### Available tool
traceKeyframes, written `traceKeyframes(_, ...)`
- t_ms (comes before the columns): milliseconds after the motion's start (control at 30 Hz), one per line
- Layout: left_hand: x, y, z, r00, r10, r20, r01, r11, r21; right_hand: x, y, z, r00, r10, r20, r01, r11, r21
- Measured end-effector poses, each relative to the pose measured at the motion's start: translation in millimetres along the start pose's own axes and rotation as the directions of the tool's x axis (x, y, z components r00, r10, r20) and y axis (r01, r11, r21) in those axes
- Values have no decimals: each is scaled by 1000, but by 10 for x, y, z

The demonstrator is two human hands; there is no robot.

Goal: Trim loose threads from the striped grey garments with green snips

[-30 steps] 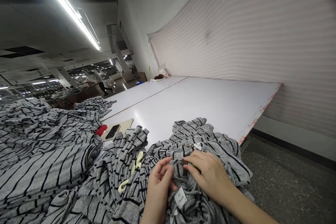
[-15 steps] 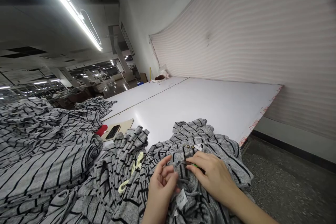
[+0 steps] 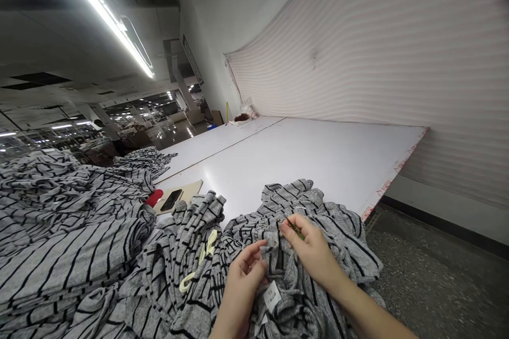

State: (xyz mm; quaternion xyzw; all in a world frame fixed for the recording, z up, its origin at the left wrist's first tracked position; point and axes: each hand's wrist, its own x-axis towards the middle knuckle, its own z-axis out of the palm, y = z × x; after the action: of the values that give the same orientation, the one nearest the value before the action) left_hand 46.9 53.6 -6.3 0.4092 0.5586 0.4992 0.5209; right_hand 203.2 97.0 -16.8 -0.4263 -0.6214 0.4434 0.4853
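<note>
A grey garment with black stripes [image 3: 342, 238] lies bunched at the table's near edge, with small buttons along its placket. My left hand [image 3: 247, 270] is closed, thumb and fingers pinching the placket edge. Between the fingers of my right hand [image 3: 308, 246] is a small green-handled tool [image 3: 295, 229] with a thin dark tip; its exact kind is not clear. These fingers also rest at the placket, close to a button. A white label [image 3: 272, 296] printed "XL" shows on the garment just below my hands.
Stacked striped garments [image 3: 67, 254] fill the left side. Pale yellow strips [image 3: 209, 243] lie over another striped bundle [image 3: 191, 265]. Beyond it, a black phone [image 3: 172, 199] rests on a tan pad [image 3: 193, 189] beside a red object [image 3: 154, 197]. The white table [image 3: 302, 153] extends to the wall.
My right hand has moved slightly up and left along the placket, and the tool's tip has swung upward. My left fingers have closed in on the cloth, and the label has turned slightly.
</note>
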Motion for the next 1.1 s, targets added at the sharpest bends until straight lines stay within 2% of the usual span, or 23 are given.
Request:
traceKeyframes(100, 37, 38, -58, 998, -68, -13, 68, 998, -5, -36, 50, -108, 993, 59, 100, -58, 998, -14)
traceKeyframes(200, 67, 41, -94, 985, -175, 5, 175, 982, -74, -85, 51, -163, 979, 95, 182, -73, 990, -124)
traceKeyframes(367, 61, 43, -119, 984, -175, -42, 161, 961, -222, -146, 6, -182, 989, 35, 142, 11, 950, -311)
traceKeyframes(500, 24, 56, -89, 982, -188, 2, 185, 969, -166, -170, -2, -180, 990, 4, 143, 55, 912, -407)
traceKeyframes(600, 26, 62, -64, 981, -191, 44, 194, 977, -85, -149, 0, -178, 993, -25, 113, 70, 905, -419)
traceKeyframes(833, 39, 117, -104, 960, -270, 70, 278, 948, -153, -154, -21, -179, 986, -45, 161, 111, 898, -425)
traceKeyframes(1000, 9, 107, -110, 960, -270, 66, 277, 950, -140, -206, -19, -94, 971, -123, 205, 211, 845, -492)
traceKeyframes(1100, 7, 60, -84, 988, -155, 29, 156, 985, -78, -202, -5, -122, 985, -77, 151, 140, 876, -461)
